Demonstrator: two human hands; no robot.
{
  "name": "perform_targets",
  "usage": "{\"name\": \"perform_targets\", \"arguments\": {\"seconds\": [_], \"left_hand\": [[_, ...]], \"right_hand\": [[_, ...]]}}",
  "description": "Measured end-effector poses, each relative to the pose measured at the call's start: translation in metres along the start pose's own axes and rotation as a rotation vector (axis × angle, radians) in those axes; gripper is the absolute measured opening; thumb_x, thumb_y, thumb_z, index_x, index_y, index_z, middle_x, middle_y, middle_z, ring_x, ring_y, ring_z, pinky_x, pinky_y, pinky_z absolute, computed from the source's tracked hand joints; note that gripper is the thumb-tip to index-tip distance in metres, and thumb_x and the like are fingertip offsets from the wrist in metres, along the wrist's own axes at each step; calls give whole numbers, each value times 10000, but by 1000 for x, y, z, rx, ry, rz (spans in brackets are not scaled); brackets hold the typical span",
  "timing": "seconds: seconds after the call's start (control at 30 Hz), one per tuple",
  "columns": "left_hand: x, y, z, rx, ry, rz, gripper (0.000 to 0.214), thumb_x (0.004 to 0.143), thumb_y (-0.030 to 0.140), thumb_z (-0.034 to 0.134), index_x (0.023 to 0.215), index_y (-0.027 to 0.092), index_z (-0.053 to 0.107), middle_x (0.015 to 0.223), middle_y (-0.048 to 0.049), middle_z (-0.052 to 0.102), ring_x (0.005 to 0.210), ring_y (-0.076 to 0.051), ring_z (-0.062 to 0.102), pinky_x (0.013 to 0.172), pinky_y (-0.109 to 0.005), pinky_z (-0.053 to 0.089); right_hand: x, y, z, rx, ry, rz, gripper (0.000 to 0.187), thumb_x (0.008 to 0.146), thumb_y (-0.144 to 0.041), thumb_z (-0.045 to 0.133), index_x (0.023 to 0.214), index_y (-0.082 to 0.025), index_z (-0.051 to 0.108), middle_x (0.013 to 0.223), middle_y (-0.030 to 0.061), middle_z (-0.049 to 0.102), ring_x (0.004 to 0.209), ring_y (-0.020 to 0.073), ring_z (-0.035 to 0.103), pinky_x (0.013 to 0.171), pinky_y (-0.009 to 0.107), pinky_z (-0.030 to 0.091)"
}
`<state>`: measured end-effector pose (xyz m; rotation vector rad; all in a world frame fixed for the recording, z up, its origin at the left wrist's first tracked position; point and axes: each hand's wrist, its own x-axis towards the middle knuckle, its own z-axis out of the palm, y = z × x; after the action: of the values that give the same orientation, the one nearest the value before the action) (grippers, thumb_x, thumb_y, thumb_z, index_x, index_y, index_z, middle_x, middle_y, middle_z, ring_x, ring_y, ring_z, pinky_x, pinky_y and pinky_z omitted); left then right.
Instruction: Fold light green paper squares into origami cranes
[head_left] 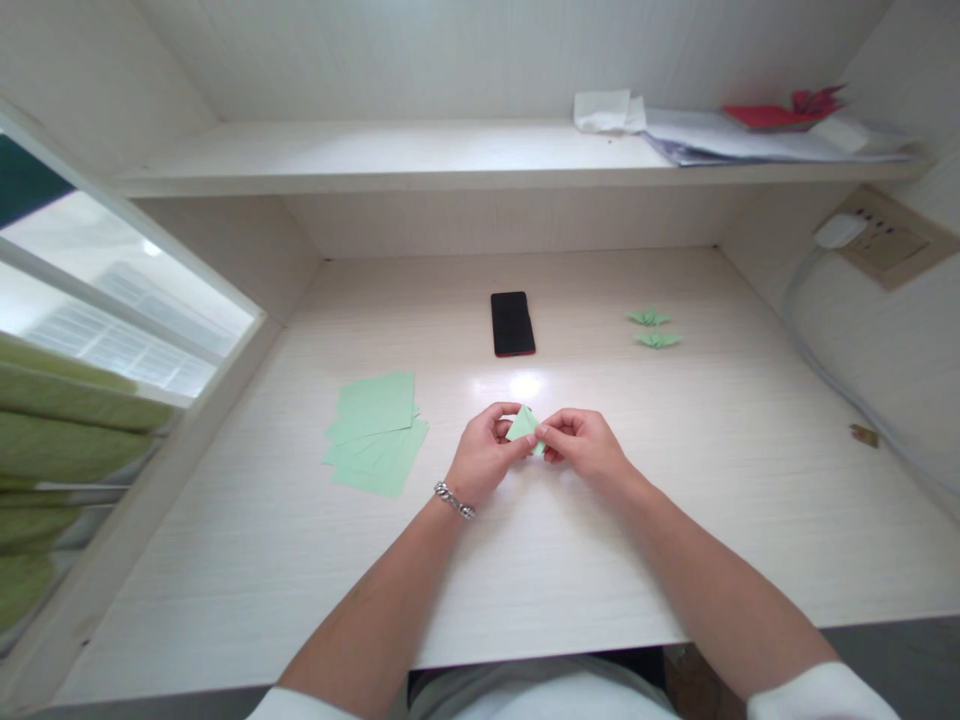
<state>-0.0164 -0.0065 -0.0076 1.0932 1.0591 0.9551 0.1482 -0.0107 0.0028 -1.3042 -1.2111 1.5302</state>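
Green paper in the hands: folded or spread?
Folded: the green paper between left hand and right hand shows a pointed, creased shape, smaller than the flat sheets.

held paper (522, 425) — partly behind fingers (553, 437) | curtain (67, 420) — cut off left

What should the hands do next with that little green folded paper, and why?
I think the right hand should probably press the fold flat, because it pinches one side of the small folded green paper while the left hand holds the other side.
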Motion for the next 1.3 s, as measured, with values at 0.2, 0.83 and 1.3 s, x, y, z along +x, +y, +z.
{"name": "perform_targets", "arguments": {"seconds": [0.2, 0.83, 1.3], "left_hand": [[1, 4, -2, 41, 68, 9, 459, 649, 233, 740, 1039, 172, 505, 715, -11, 662, 579, -132, 617, 553, -232, 475], [-6, 10, 4, 48, 27, -1, 485, 657, 215, 731, 1064, 188, 469, 697, 8, 651, 573, -127, 612, 541, -217, 452], [-10, 12, 9, 75, -61, -13, 487, 669, 203, 721, 1081, 188, 461, 650, 46, 592, 538, -87, 552, 484, -171, 389]], "right_hand": [[3, 1, -3, 140, -67, 120, 311, 731, -468, 669, 732, -161, 619, 647, 33, 657, 535, 122, 585, 520, 238, 459], [4, 5, -7, -195, -24, -121, 146, 784, -308, 573, 707, -186, 553, 602, -26, 558, 542, 116, 514, 540, 242, 417], [7, 9, -5, -59, -16, -146, 182, 786, -360, 585, 757, -181, 573, 650, -19, 543, 584, 129, 501, 547, 253, 405]]}}
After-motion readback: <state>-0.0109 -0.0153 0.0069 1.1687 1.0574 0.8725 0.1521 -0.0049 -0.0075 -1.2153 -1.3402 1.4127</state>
